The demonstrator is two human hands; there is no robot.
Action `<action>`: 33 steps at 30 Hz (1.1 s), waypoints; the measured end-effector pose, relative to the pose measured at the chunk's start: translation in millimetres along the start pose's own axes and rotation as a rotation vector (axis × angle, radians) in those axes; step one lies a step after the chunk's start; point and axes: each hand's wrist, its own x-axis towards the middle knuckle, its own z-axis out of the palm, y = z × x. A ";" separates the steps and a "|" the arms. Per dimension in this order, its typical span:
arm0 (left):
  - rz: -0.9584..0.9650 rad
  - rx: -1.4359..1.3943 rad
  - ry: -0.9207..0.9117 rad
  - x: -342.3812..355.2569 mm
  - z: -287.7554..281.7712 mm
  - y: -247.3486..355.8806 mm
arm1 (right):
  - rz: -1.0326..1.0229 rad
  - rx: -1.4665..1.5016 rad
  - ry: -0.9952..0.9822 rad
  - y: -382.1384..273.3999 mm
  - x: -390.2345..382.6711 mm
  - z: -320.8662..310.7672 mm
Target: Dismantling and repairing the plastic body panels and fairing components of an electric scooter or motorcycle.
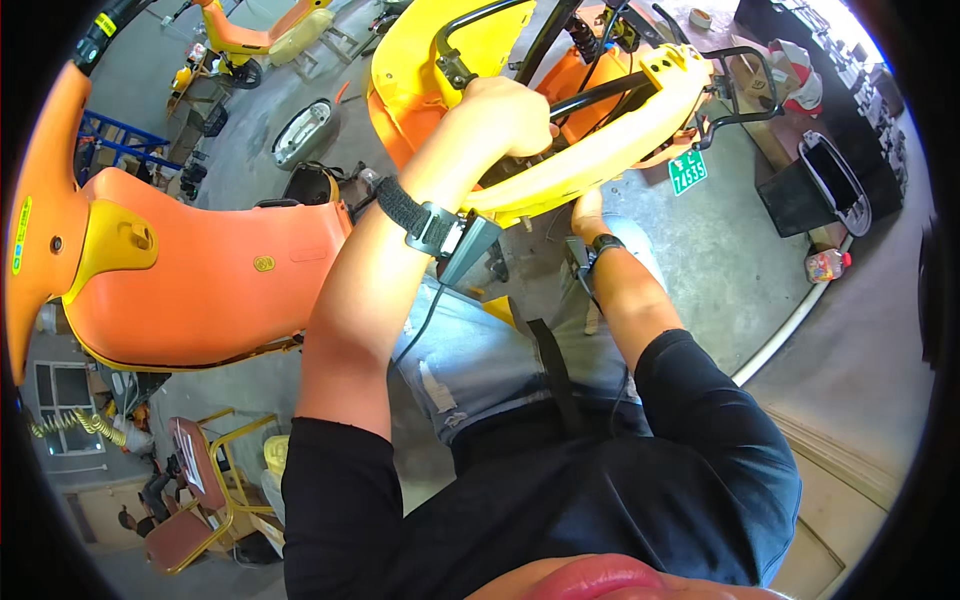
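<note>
My left hand (505, 110) is curled at the inner side of a scooter's yellow body panel (630, 115), next to a black tube (595, 95); what its fingers grip is hidden. My right hand (588, 212) reaches up under the panel's lower edge, its fingertips out of sight behind it. Black wiring, a spring shock (582, 35) and orange inner plastic show inside the front section. A black bar with a fitting (452, 65) rises above my left hand. A green plate (688, 170) hangs below the black rack (750, 75). Both wrists wear strapped devices with cables.
An orange scooter (200, 275) is close on my left, another (240, 35) farther back. A loose helmet-like shell (300, 135) lies on the floor. Chairs (180, 540) and a seated person (150, 505) are lower left. A black bin (800, 195), bottle (827, 266) and white pipe (775, 340) are right.
</note>
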 end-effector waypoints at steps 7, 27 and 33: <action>-0.071 0.043 -0.138 -5.3 0.3 -9.2 | 0.076 0.113 0.068 -11.6 -45.1 26.2; 0.000 0.073 -0.050 0.7 10.3 -10.9 | -0.020 0.127 0.184 -18.3 -81.5 21.4; -0.002 0.087 -0.066 -0.7 5.4 -3.4 | -0.028 -0.026 0.042 -20.8 -73.8 5.1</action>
